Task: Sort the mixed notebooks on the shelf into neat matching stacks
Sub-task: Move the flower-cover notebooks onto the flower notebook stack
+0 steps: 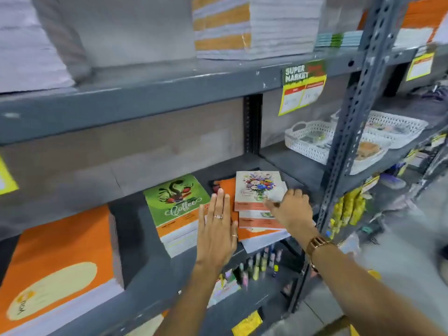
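Observation:
On the grey middle shelf [145,221] lies a stack topped by a green "Coffee" notebook [175,198]. To its right sits an uneven pile with a flower-cover notebook [255,187] on top, and orange covers [228,187] show beneath it. My left hand [218,229] is flat with fingers together, resting between the two piles against the left side of the flower pile. My right hand [289,209] grips the lower right corner of the flower-cover notebook, thumb on the cover.
A tall orange-cover stack [60,263] fills the shelf's left. Paper stacks [252,27] sit on the shelf above. White baskets [312,139] stand at the right, behind a perforated upright [351,112]. Small bottles [257,263] line the shelf below.

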A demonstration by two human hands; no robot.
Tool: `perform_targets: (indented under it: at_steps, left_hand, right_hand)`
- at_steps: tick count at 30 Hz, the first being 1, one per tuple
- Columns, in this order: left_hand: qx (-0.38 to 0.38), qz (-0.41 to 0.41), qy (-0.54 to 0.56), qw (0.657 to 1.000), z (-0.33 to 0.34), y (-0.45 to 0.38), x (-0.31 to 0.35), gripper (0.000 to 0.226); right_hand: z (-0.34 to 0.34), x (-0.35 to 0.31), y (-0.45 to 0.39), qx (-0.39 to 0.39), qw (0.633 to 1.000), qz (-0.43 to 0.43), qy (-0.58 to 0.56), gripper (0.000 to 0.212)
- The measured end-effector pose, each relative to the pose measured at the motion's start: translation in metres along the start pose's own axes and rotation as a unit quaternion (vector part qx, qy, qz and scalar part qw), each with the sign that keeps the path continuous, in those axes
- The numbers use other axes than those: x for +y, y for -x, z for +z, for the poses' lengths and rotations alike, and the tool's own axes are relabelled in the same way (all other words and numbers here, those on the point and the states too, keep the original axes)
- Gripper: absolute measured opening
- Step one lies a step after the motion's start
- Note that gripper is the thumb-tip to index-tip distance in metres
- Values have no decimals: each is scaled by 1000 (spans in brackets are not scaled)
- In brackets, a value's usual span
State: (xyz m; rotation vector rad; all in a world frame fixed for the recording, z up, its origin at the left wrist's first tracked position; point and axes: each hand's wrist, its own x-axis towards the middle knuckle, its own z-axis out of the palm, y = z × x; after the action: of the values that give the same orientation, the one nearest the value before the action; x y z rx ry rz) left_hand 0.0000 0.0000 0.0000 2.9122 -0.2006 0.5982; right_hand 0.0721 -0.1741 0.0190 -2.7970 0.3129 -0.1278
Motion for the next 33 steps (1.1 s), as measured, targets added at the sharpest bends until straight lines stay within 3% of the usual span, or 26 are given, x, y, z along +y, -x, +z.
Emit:
perform_targets:
  at_steps: [3, 7, 10, 17, 24, 30, 33]
  left_hand:
    - [-10, -29, -22, 999, 15, -5, 6, 56]
    - [-47, 10, 6, 999, 43, -8, 9, 57]
    - [-70, 22, 12, 997, 54, -8, 13, 57]
    - [-107, 12, 61, 992, 76, 2, 13, 63]
    - [-150, 22, 54, 987, 66, 17, 7, 74]
    - [-182, 50, 56, 980, 52, 34, -12, 69]
    - [-193, 58, 59, 978, 39, 40, -25, 68]
  right_hand:
    - [16, 1, -24, -36, 999, 37, -6, 93]
    - [31, -7, -44, -67, 993, 89, -46, 110]
    - [31, -8, -55, -71, 985, 135, -79, 111]
    - [26, -3, -64, -100, 970, 183, -123, 100]
    - [20, -18, -45, 3, 982, 173, -81, 82]
    - [-12, -27, -33, 24, 943, 191, -272, 58]
    - [-32, -41, -22, 83, 941, 151, -291, 40]
